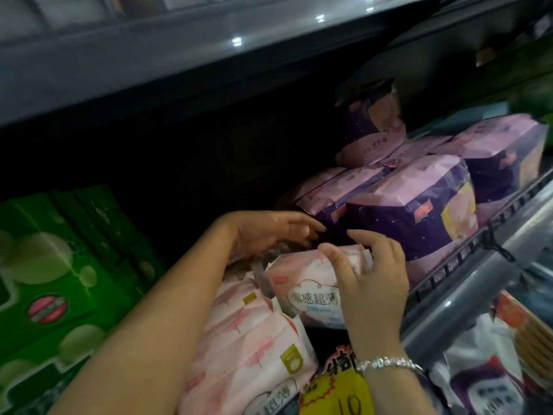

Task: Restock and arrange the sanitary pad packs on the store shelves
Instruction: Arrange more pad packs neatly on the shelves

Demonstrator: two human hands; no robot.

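Observation:
A pale pink pad pack [302, 287] stands on the shelf between both hands. My right hand [369, 274] grips its top right edge, thumb in front and fingers curled behind. Behind the pack's top left, my left hand [269, 235] reaches deep into the shelf with fingers stretched toward the purple packs; what it touches is hidden. More pink packs [254, 348] lie stacked under my left forearm. Purple and pink packs [416, 217] are piled to the right, with one [374, 127] standing on top.
Green boxes [57, 274] fill the shelf's left side. A dark gap lies behind the hands. The upper shelf [179, 61] hangs low overhead. A wire rail [466, 250] fronts the shelf. A yellow price tag [338, 390] and lower-shelf packs [490, 375] sit below right.

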